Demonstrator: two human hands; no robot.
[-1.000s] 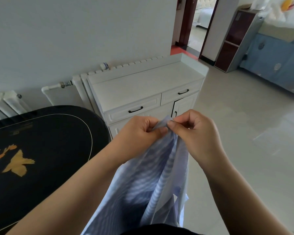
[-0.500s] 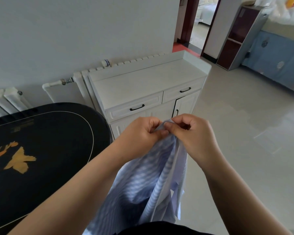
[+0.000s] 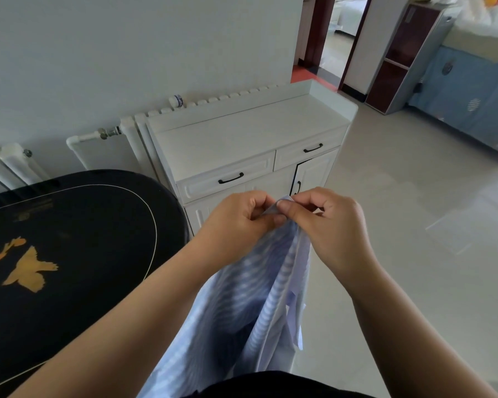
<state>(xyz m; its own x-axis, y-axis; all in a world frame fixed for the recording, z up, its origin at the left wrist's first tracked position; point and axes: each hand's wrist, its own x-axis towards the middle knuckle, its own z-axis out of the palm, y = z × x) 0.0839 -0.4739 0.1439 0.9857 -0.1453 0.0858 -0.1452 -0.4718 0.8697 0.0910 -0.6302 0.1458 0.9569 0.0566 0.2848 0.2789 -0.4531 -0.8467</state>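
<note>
From the head view, we hold a blue-and-white striped cloth up in the air in front of us; nothing carries it. Our left hand and right hand meet at its top corner. Both are curled and pinch the fabric between thumb and forefinger, with the knuckles almost touching. The two hands are equally near the cloth, since both grip the same small peak of it.

From that peak the cloth hangs straight down, toward our body. Its long axis is vertical, and a folded seam edge runs down under the right hand. The lower end drops out of sight behind the dark clothing at the bottom of the frame. We judge the coming move turns on this: the free length lies below the hands, so they must part sideways along the top edge to spread it.

The cloth hangs over the floor, before the front of the white cabinet, just right of the rounded end of the black table.

The table bears faint lettering we cannot read; we see no label on the cloth.
</note>
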